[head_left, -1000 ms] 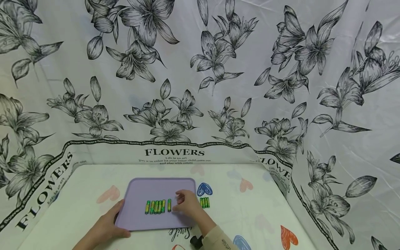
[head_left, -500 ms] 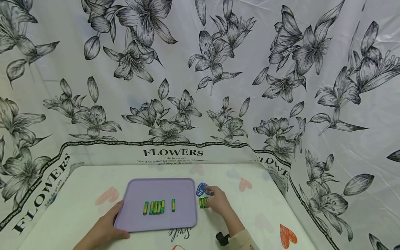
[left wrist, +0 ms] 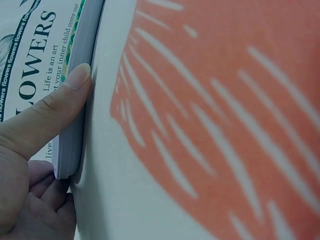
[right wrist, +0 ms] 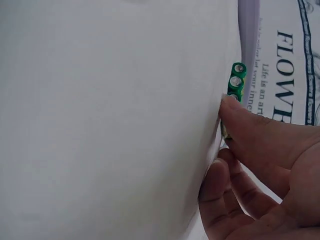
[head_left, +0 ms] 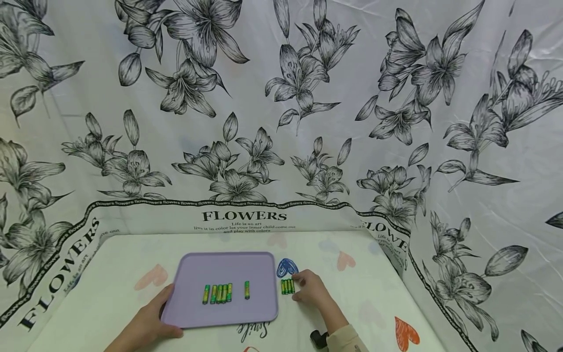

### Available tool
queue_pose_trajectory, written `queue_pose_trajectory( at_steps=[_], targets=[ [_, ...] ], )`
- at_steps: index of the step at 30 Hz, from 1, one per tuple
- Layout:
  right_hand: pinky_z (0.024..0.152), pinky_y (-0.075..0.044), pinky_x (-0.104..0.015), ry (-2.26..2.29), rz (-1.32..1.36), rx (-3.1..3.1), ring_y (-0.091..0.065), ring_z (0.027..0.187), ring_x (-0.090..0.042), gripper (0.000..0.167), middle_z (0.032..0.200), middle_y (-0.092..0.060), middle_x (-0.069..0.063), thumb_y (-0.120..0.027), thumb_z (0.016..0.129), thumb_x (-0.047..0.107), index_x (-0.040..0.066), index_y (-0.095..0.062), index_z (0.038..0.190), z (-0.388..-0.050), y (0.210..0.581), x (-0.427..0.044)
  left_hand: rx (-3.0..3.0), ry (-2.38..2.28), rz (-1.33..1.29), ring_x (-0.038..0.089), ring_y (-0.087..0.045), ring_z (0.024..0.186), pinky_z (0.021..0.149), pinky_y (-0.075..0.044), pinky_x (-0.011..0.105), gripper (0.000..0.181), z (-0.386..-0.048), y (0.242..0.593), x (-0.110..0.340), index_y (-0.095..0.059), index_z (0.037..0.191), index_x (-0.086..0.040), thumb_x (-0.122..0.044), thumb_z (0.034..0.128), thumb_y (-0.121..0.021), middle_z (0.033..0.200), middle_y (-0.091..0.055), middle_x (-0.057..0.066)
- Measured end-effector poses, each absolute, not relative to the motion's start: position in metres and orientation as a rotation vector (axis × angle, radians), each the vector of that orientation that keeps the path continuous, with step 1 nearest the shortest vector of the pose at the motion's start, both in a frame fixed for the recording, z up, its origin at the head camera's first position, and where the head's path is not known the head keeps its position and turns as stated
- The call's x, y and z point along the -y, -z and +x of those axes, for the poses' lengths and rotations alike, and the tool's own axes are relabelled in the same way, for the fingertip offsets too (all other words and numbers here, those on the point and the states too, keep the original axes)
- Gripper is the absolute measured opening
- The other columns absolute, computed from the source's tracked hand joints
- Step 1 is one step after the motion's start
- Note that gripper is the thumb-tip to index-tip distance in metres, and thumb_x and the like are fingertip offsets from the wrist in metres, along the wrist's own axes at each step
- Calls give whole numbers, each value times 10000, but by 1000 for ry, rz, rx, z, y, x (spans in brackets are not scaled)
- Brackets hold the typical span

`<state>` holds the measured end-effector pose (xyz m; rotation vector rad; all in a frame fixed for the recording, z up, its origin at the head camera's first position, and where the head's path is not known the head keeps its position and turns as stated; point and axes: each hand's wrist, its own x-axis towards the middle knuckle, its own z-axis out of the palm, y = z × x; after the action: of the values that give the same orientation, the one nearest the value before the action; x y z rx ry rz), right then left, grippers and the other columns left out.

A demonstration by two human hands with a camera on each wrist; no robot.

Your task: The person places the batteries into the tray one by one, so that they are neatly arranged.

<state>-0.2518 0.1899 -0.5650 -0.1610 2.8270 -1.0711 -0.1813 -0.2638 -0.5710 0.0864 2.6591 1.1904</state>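
Note:
My left hand (head_left: 151, 313) grips the left edge of a lilac tray (head_left: 220, 268), thumb on the rim and fingers beneath it in the left wrist view. On the tray lies a group of green-and-yellow batteries (head_left: 221, 293), with a lone battery (head_left: 247, 290) to their right. Several more batteries (head_left: 286, 286) lie side by side on the cloth, just right of the tray. My right hand (head_left: 313, 289) is at the right end of that row, thumb and forefinger pinching the outermost battery by its ends. In the right wrist view the thumb (right wrist: 260, 132) hides most of it.
A white tablecloth (head_left: 334, 303) printed with hearts lies under everything. Behind and at both sides hangs a flower-printed curtain (head_left: 246, 215). A dark wrist camera (head_left: 318, 339) sits at my right cuff.
My right hand has gone from above the tray to the battery row at the right. On the tray, the lone battery has shifted rightward, away from the group. The left hand stays put.

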Motion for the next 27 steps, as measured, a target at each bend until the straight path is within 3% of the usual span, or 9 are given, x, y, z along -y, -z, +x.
queue_pose_trajectory(
  at_steps=[7,12,18,27],
  targets=[
    [736,-536,-369,1157,-162,-2826,-616,871,-197,477,955,-673,-55,-881,708,52,21,-708,1151,-250,563,-194,-2661,-1193,95,563,-212,1454,1143,-225,696,1435,-183,569,262,-156,1578,55,-407,490,-970,1595,-201,359],
    [709,-568,-292,1403,-203,-2722,-671,854,-154,472,983,-711,-60,-855,754,47,-28,-676,1185,-251,554,-185,-2702,-1141,101,568,-261,1435,1131,-257,697,1447,-184,571,264,-174,1576,51,-464,479,-966,1578,-244,364],
    [662,-557,-203,1565,-307,-2601,-657,790,-108,451,934,-714,-55,-843,735,-25,-35,-686,1157,-246,544,-136,-2708,-1129,99,568,-254,1439,1130,-254,699,1457,-184,570,264,-174,1577,50,-484,476,-965,1579,-235,369],
    [601,-521,-196,1380,-402,-2594,-592,666,-32,451,831,-670,25,-896,672,3,24,-717,1086,-239,559,-71,-2670,-1149,81,569,-242,1439,1134,-247,699,1446,-183,571,264,-144,1581,49,-455,503,-964,1579,-223,371]
  ],
)
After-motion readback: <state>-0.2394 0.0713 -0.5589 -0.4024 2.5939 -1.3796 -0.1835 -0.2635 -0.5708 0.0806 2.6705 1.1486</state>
